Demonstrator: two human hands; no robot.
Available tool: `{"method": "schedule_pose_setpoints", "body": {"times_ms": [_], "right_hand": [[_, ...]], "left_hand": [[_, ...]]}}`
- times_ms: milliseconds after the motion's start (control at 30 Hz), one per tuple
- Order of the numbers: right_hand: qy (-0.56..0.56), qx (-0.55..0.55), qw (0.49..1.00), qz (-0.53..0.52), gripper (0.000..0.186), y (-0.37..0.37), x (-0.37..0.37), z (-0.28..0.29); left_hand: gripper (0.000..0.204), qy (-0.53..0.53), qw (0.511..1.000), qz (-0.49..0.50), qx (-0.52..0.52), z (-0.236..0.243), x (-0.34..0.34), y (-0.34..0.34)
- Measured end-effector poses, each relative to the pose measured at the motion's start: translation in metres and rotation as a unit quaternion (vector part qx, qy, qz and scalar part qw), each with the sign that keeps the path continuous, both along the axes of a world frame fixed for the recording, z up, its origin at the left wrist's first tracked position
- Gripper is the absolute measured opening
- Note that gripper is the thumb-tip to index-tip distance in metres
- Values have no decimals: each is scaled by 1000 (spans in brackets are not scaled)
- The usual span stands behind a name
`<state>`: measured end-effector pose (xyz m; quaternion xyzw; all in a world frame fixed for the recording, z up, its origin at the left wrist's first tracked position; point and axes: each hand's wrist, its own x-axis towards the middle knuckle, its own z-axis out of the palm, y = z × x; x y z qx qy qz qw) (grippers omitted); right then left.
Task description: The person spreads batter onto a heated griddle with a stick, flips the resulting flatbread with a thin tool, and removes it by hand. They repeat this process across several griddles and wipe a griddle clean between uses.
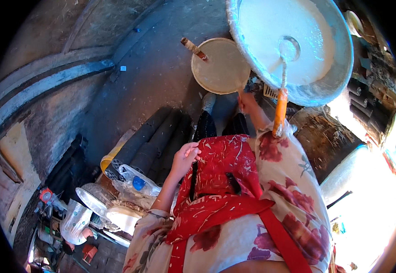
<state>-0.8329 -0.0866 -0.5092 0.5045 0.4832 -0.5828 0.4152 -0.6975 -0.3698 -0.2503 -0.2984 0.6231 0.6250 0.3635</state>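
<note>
My right hand [250, 105] is closed at the near rim of a round bucket [199, 81] with a pale, creamy surface. From its fingers a thin, pale stick-like piece reaches over that rim; what it belongs to I cannot make out. A brush-like wooden handle [193, 48], wrapped and stained, leans over the bucket's far left side. My left hand [188, 157] is beside my red apron [225, 159], fingers loosely bent and holding nothing. Beyond my right arm, a ladle with an orange handle [280, 111] rests in the milky liquid of a large metal basin [318, 96].
Dark perforated cylinders [148, 145] lie to the left of my legs. Behind them are a clear plastic container with a blue piece [138, 183] and white lids [92, 200]. Another person [76, 223] is at the lower left. A wooden stump [318, 136] stands at the right.
</note>
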Motion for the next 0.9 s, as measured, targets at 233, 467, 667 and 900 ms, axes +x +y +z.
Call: {"method": "schedule_pose_setpoints", "body": {"times_ms": [233, 467, 667, 900], "right_hand": [[-47, -77, 996, -7, 27, 64, 152, 220], [-91, -118, 979, -138, 26, 23, 67, 86], [-39, -175, 967, -179, 23, -10, 2, 20], [172, 272, 900, 294, 48, 67, 169, 146]], "left_hand": [[28, 4, 993, 42, 106, 11, -46, 26], [27, -15, 988, 87, 128, 0, -46, 32], [27, 2, 996, 43, 81, -6, -58, 30], [29, 7, 991, 17, 133, 2, -53, 45]]}}
